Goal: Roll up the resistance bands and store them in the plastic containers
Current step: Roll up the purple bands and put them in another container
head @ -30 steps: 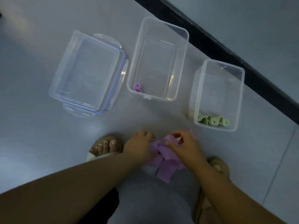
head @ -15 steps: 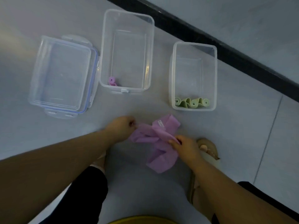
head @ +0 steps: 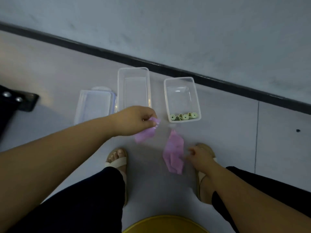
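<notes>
A purple resistance band [head: 173, 153] stretches between my two hands above the floor. My left hand [head: 134, 120] pinches one end of it in front of the middle clear container [head: 133, 73]. My right hand [head: 200, 157], blurred, grips the other, bunched part with curled fingers, low by my right foot. The right clear container [head: 195, 96] holds rolled green bands [head: 183, 116] at its near end. My left hand hides the near end of the middle container.
Clear lids [head: 94, 105] lie stacked left of the containers. A black skirting [head: 151, 64] runs along the wall behind them. A dark object [head: 16, 101] sits at far left. My sandalled feet [head: 117, 158] and a yellow thing [head: 165, 224] are below.
My head rose and the view pulled back. My hands moved apart: the left went up toward the containers with one end, the right went down and right, stretching the bunched band out.
</notes>
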`<state>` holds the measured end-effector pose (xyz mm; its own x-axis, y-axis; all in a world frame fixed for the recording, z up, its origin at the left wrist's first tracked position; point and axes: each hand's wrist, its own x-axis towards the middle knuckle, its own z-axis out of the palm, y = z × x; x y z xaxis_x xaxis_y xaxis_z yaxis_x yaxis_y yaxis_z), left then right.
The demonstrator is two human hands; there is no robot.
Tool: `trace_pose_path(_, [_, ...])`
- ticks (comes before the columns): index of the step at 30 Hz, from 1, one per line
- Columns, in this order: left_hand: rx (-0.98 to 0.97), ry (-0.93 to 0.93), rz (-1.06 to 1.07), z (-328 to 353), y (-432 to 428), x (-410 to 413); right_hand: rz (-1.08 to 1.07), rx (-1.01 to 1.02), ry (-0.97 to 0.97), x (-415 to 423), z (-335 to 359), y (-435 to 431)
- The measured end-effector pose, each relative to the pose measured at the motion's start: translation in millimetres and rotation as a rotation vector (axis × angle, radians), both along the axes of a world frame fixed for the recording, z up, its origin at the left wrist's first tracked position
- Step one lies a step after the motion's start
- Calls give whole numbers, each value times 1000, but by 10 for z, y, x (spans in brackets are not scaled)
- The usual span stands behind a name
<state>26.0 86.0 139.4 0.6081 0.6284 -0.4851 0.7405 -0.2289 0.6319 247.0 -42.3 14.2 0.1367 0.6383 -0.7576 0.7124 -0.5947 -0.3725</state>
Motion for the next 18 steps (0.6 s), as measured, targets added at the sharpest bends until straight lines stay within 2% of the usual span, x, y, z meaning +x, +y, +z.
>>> trace_pose_path(2, [-27,-35,51,400,-75,25,-163,82,169,-147,434,114])
trace_pose_path(4, [-78,-126,118,752,-158,39,-296,224,451,-278,908,238])
trace_pose_path(6, [-149,-246,160,1091,-258,37,-220,324,579,-352,1411,330])
trace_pose_path(9, [-264,-472,229,1449,-403,-1,-15,404,665,-310,2065,382])
trace_pose_path(12, [-289,-665,399,1495,-468,-18,80,395,701,-180,2473,345])
trace_pose_path(14, [-305,-729,532,1397,-466,2,79,407,697,-104,2527,305])
trace_pose_path(18, [-335,-729,672,1150,-397,84,-70,373,789,-14,2396,350])
